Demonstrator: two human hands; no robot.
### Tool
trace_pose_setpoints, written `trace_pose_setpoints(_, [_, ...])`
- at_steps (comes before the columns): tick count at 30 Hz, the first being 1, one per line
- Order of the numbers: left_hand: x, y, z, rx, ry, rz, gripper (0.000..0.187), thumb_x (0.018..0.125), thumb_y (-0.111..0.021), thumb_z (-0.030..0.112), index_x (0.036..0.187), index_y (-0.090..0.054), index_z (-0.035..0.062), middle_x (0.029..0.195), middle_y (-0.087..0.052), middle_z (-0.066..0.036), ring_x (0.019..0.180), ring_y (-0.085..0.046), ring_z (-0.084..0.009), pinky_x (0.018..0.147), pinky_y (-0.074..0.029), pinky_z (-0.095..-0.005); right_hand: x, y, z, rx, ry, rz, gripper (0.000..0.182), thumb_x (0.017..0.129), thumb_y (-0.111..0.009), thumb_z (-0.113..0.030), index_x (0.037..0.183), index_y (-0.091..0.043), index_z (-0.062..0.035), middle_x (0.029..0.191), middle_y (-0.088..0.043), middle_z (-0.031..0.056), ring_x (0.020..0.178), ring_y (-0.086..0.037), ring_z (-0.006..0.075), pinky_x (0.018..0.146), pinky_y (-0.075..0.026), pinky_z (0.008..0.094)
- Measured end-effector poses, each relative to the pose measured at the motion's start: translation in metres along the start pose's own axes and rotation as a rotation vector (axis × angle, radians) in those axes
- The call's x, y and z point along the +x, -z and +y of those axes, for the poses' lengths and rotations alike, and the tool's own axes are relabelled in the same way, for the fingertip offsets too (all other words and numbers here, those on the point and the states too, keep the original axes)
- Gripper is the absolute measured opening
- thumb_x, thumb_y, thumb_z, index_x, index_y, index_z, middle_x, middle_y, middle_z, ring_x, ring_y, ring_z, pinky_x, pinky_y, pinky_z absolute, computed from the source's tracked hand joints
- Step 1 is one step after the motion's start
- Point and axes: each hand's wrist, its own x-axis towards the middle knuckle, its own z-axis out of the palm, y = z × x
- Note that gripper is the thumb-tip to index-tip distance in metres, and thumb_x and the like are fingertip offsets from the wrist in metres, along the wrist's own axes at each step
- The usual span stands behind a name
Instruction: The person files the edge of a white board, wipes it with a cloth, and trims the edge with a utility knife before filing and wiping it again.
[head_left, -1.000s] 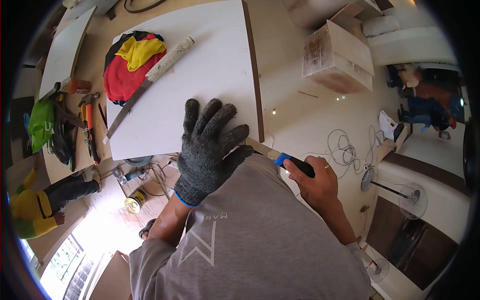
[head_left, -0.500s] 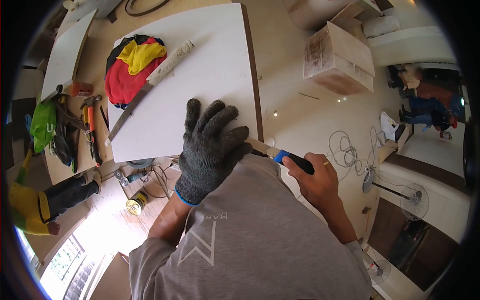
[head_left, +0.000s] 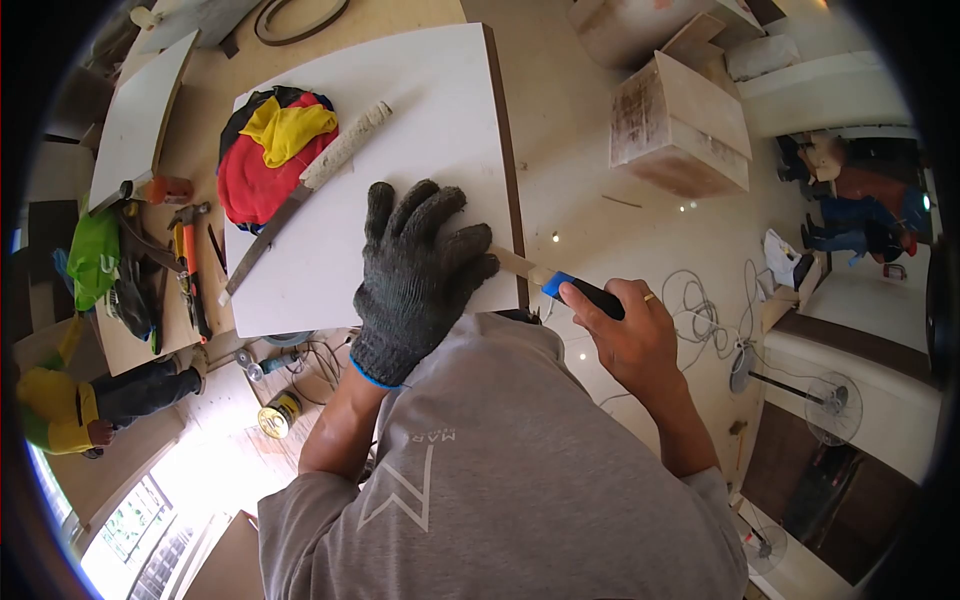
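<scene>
A white panel [head_left: 430, 110] with a dark brown edge strip [head_left: 505, 130] lies in front of me. My left hand [head_left: 415, 260], in a dark grey knitted glove, rests flat on the panel's near part with fingers spread, holding nothing. Bare and closed, my right hand [head_left: 635, 330] grips a chisel-like tool [head_left: 590, 297] with a blue and black handle. Its flat blade crosses the panel's brown edge close to my gloved thumb; the tip is partly hidden there. Farther up the panel lie a red, yellow and black cloth bundle [head_left: 262, 185] and a long flat metal tool [head_left: 265, 243] with a wrapped grip.
A hammer [head_left: 188, 215] and other hand tools lie on the wooden bench at left. A dusty box [head_left: 680, 125] stands right of the panel. Cables [head_left: 690, 305] and standing fans [head_left: 832, 408] are at right. A person in yellow [head_left: 55, 405] stands at left; others are far right.
The panel and its contents sit slightly lower in view. My right hand and the tool have shifted a little up and left, and more of the blade shows over the panel edge.
</scene>
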Motion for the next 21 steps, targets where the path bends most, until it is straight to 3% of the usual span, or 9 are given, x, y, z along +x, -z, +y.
trace_pose_setpoints(10, [0.033,0.0,-0.017,0.025,0.043,-0.015,0.032,0.08,-0.084,0.025,0.109,-0.08,0.015,0.129,-0.068,-0.018,0.131,-0.057,-0.0399,0.117,-0.036,-0.0562,0.034,-0.007,0.022,-0.015,0.035,0.006,0.058,0.086,-0.075,-0.011,0.14,-0.068,-0.0278,0.088,-0.052,0.0065,0.07,-0.055,0.0223,0.06,-0.048,0.0346])
trace_pose_setpoints(15, [0.051,-0.003,-0.03,0.044,0.029,-0.003,0.027,0.083,-0.081,0.027,0.108,-0.079,0.0153,0.129,-0.067,-0.019,0.13,-0.057,-0.0406,0.116,-0.036,-0.0575,0.055,-0.014,0.034,-0.011,0.039,0.019,0.047,0.09,-0.074,-0.013,0.135,-0.072,-0.0241,0.083,-0.048,0.0062,0.069,-0.054,0.0231,0.059,-0.048,0.0362])
trace_pose_setpoints(21, [0.073,-0.01,-0.043,-0.004,0.08,-0.011,0.025,0.087,-0.078,0.025,0.108,-0.077,0.0134,0.129,-0.067,-0.021,0.128,-0.058,-0.0422,0.108,-0.046,-0.0526,0.082,-0.021,0.049,0.014,0.047,0.051,0.041,0.092,-0.074,-0.015,0.132,-0.074,-0.0222,0.08,-0.046,0.0065,0.068,-0.053,0.0245,0.058,-0.047,0.0377])
